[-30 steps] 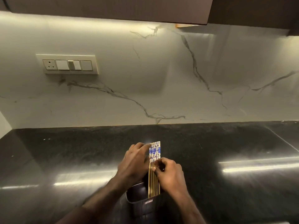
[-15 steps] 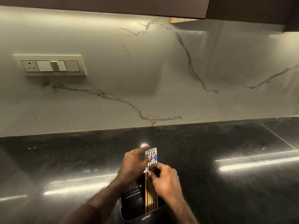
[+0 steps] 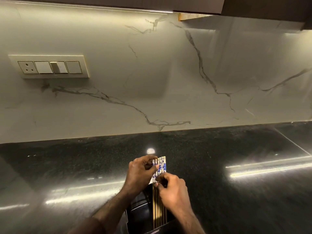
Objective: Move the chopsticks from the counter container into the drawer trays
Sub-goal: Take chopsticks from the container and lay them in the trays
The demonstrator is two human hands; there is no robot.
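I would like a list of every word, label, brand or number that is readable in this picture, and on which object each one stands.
No text can be read here.
Black container: a small pale label on its front rim at the bottom edge, too small and blurred to read.
Chopsticks: blue and white pattern at the top ends, no letters visible.
Switch plate on the wall: no markings legible.

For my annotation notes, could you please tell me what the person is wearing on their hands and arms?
Nothing shows on either one: the left hand and right hand are bare, with no gloves, rings or watch visible, and both forearms are uncovered as far as the frame's bottom edge.
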